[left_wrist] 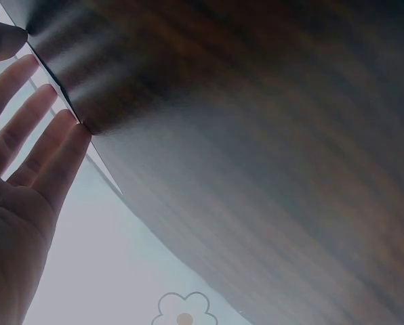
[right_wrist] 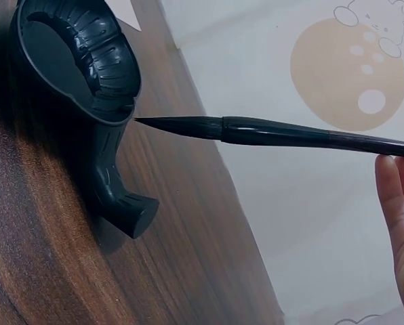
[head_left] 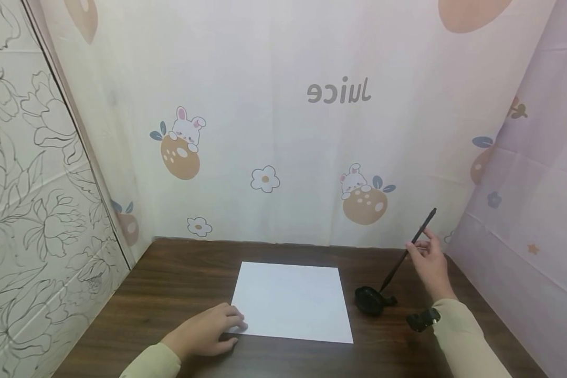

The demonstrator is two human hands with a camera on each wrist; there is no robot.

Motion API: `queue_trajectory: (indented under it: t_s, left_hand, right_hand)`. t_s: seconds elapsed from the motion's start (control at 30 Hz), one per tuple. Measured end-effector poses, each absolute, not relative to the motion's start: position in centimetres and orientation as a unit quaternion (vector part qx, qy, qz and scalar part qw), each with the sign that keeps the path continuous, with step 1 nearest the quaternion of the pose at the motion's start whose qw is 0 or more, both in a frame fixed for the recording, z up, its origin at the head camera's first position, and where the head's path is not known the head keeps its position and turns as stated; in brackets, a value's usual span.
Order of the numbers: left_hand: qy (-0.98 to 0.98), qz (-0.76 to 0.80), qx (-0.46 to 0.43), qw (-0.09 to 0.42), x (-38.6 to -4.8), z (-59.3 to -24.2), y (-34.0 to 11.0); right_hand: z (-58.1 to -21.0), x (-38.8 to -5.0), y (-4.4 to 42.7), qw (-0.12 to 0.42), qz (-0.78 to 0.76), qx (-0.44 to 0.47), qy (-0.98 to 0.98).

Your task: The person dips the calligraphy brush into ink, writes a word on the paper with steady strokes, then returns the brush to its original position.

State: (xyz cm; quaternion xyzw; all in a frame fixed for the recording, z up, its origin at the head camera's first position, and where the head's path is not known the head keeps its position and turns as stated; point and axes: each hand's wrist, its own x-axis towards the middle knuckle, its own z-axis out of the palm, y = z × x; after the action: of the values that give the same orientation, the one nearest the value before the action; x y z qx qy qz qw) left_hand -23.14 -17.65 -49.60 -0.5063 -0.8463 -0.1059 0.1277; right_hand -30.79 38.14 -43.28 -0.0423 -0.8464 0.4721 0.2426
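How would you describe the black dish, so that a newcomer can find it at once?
On the dark wooden table, find the blank white paper. Beyond its right edge in the head view sits the black dish. It is round and hollow with a short, bent stem, unlike the slim black brush slanting beside it.

Head view bright, fairly even, slightly soft; left wrist dim, dark shadow streaks and greyish sheen on tabletop (left_wrist: 290, 176); right wrist dimmish, glints on black dish (right_wrist: 110, 61)

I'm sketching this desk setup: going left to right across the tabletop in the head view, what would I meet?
Left hand, white paper, black dish, right hand holding the brush.
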Motion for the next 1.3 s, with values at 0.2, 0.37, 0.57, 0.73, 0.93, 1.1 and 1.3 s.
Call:
queue_trajectory:
  t_s: [0.2, 0.37, 0.57, 0.73, 0.93, 1.1, 1.3]
  left_hand:
    - [-0.847, -0.106, -0.505, 0.123, -23.1, -49.5, -17.7]
    - [-0.848, -0.106, -0.504, 0.122, -23.1, -49.4, -17.6]
    - [-0.844, -0.105, -0.508, 0.133, -23.0, -49.3, -17.6]
    - [-0.847, -0.106, -0.504, 0.131, -22.9, -49.2, -17.5]
    - [-0.849, -0.104, -0.503, 0.126, -22.9, -49.3, -17.5]
    - [-0.85, -0.106, -0.501, 0.121, -23.0, -49.5, -17.6]
    - [-0.854, -0.112, -0.496, 0.107, -23.1, -49.5, -17.6]
  right_hand:
    - [-43.1, -30.7, 38.3, 0.243, 0.474, -0.045, -0.845]
    - [-42.7, -30.7, 38.3, 0.237, 0.479, -0.046, -0.844]
    - [-42.5, -30.5, 38.1, 0.251, 0.489, -0.023, -0.835]
    - [-42.1, -30.6, 37.7, 0.264, 0.498, -0.001, -0.826]
    - [-41.1, -30.7, 36.6, 0.282, 0.502, 0.018, -0.818]
    - [-40.3, -30.7, 35.5, 0.282, 0.487, 0.024, -0.826]
    - [-39.6, -30.7, 34.2, 0.286, 0.486, 0.049, -0.825]
